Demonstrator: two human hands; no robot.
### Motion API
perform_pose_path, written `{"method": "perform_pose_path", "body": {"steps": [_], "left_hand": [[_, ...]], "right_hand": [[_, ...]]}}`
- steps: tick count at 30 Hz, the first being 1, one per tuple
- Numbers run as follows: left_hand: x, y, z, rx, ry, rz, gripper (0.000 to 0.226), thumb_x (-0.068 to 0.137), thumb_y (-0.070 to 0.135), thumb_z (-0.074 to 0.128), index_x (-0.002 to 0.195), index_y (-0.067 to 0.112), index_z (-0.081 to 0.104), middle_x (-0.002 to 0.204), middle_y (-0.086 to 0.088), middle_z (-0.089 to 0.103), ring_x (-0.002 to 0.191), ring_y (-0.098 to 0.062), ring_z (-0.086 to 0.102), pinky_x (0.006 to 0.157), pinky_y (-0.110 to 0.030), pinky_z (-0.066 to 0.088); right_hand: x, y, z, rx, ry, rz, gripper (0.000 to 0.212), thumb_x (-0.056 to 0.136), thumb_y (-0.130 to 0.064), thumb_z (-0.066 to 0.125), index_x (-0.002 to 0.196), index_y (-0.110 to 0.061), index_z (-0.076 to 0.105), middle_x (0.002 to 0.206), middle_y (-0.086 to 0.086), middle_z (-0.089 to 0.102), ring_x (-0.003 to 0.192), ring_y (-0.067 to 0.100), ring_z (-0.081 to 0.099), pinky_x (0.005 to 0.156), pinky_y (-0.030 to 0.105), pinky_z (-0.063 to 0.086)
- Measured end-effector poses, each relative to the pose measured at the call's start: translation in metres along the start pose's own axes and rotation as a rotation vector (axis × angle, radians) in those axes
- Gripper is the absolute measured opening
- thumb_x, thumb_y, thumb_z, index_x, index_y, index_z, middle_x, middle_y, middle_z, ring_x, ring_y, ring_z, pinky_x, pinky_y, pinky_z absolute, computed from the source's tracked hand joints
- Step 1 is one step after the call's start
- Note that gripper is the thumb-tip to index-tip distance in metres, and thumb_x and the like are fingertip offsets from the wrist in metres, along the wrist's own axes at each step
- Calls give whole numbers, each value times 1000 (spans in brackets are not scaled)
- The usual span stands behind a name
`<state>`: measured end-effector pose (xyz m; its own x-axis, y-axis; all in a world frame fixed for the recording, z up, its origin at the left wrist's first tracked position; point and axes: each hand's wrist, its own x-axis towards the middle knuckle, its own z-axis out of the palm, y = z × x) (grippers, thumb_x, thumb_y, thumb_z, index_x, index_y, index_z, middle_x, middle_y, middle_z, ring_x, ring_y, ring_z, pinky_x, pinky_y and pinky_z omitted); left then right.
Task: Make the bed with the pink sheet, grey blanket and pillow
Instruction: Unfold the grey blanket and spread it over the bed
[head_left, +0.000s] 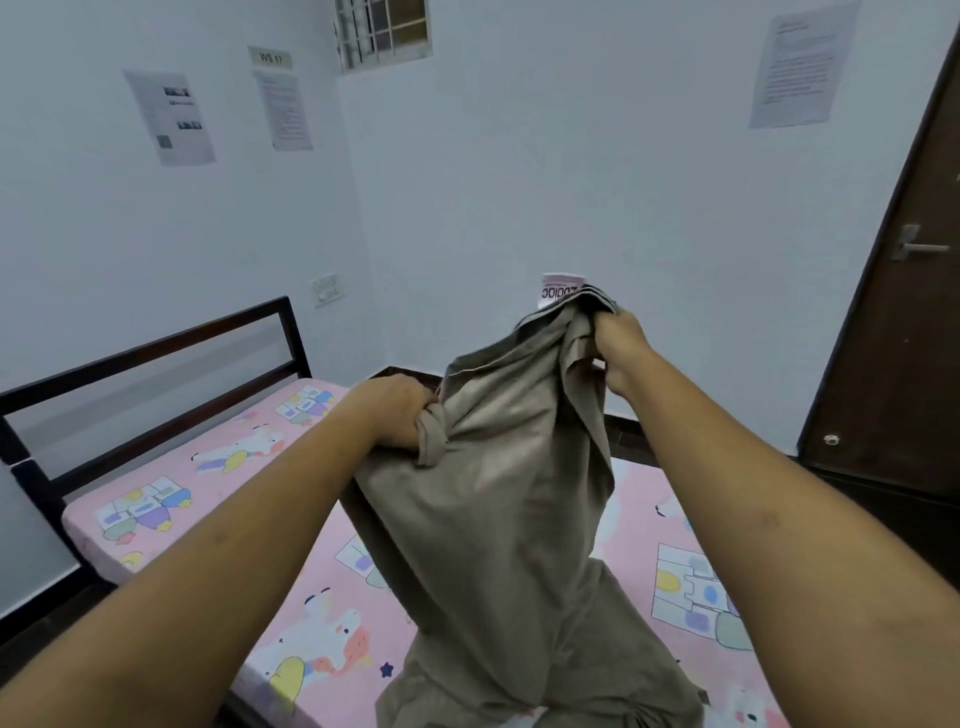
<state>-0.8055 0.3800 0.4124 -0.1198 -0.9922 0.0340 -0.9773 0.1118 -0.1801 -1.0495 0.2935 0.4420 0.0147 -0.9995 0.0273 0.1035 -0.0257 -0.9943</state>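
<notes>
- grey blanket (498, 493): held up in front of the person, bunched and hanging in long folds. the colour reads grey-brown. its lower part trails down onto the bed at the bottom of the view.
- left hand (395, 413): fingers curled round a gathered wad of the blanket's left edge, gripping it at about mid-height.
- right hand (621, 348): higher up, fingers clenched on the blanket's top corner, where the hem folds over. a white label (558, 291) with dark print sticks up just beside this hand.
- both forearms are bare and reach forward from the lower corners of the view.
- pink sheet (218, 467): lies flat on the mattress, printed with cartoon animals and pastel blocks. it shows to the left and to the right of the hanging blanket, and it looks smooth and tucked along the near left edge.
- dark bed frame (156, 353): the barred end stands at the left, against the wall.
- pale walls meet in a corner behind the bed. several printed papers (169, 117) are stuck to them, with a socket plate (326, 290) above the frame and a barred vent (384, 31) at the top.
- dark brown door (893, 338) at the right edge, with a metal handle (914, 247).
</notes>
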Motion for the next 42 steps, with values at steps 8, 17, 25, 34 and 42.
{"method": "perform_pose_path", "body": {"steps": [8, 17, 25, 34, 42], "left_hand": [[12, 1, 9, -150, 378, -162, 31, 84, 23, 55, 113, 15, 53, 111, -12, 53, 103, -37, 55, 81, -40, 44], [10, -20, 1, -654, 497, -101, 39, 77, 4, 48, 111, 18, 61, 102, -1, 65, 96, -22, 57, 79, -23, 36], [-14, -71, 25, -939, 594, -666, 31, 94, 28, 48, 115, 10, 63, 120, -18, 61, 112, -35, 54, 88, -34, 39], [-11, -75, 25, -1547, 768, -1118, 28, 99, 15, 36, 114, 4, 57, 114, -15, 58, 97, -26, 58, 84, -24, 46], [13, -51, 1, -1708, 808, -887, 23, 88, 16, 38, 102, 18, 57, 101, -3, 59, 93, -21, 57, 80, -27, 46]], "right_hand": [[-14, 14, 2, -51, -188, -190, 16, 92, -18, 48, 85, -19, 62, 81, -2, 62, 77, 13, 56, 71, 23, 43], [-15, 26, -16, -820, -186, -265, 35, 88, -9, 50, 119, -21, 60, 122, 1, 60, 110, 18, 54, 85, 19, 35], [15, 31, -64, -368, 365, 14, 42, 93, -8, 38, 131, -15, 54, 131, 12, 56, 119, 31, 52, 103, 33, 40], [12, 29, -41, -168, 297, -34, 37, 88, -5, 32, 114, -14, 56, 112, 8, 59, 93, 23, 56, 78, 29, 49], [-15, 17, -23, -293, -274, 80, 39, 89, -22, 56, 125, -29, 43, 113, 2, 48, 99, 17, 50, 82, 29, 44]]}}
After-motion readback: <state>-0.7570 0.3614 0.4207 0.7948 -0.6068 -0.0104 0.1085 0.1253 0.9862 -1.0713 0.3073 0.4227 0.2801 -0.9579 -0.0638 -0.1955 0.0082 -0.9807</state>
